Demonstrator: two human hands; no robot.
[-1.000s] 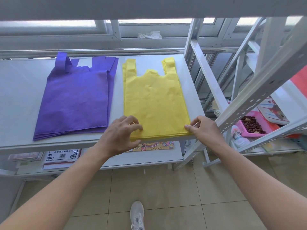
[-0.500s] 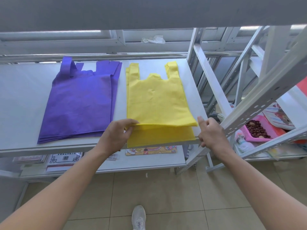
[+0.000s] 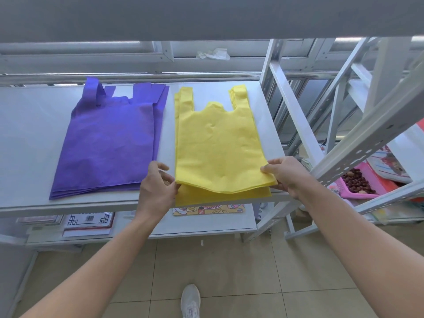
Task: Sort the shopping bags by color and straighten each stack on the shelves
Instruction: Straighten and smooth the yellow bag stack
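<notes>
A stack of yellow shopping bags (image 3: 218, 143) lies on the right half of the white shelf (image 3: 27, 143), handles pointing to the back. My left hand (image 3: 158, 187) pinches the bottom left corner of the upper yellow bags, and my right hand (image 3: 286, 173) pinches their bottom right corner. Those upper bags are lifted a little off the lowest yellow bag (image 3: 220, 198), which stays flat at the shelf's front edge. A stack of purple shopping bags (image 3: 110, 143) lies to the left, its layers slightly fanned out.
An upper shelf board (image 3: 206, 17) hangs close overhead. White uprights (image 3: 296, 125) stand to the right. The lower shelf holds a patterned card (image 3: 208, 210) and printed boxes (image 3: 88, 222). A pink tray of brown nuts (image 3: 358, 182) sits on the neighbouring rack.
My left hand lifted the front edge of the upper yellow bags. My right hand came off the shelf edge and took hold of the bags' right corner.
</notes>
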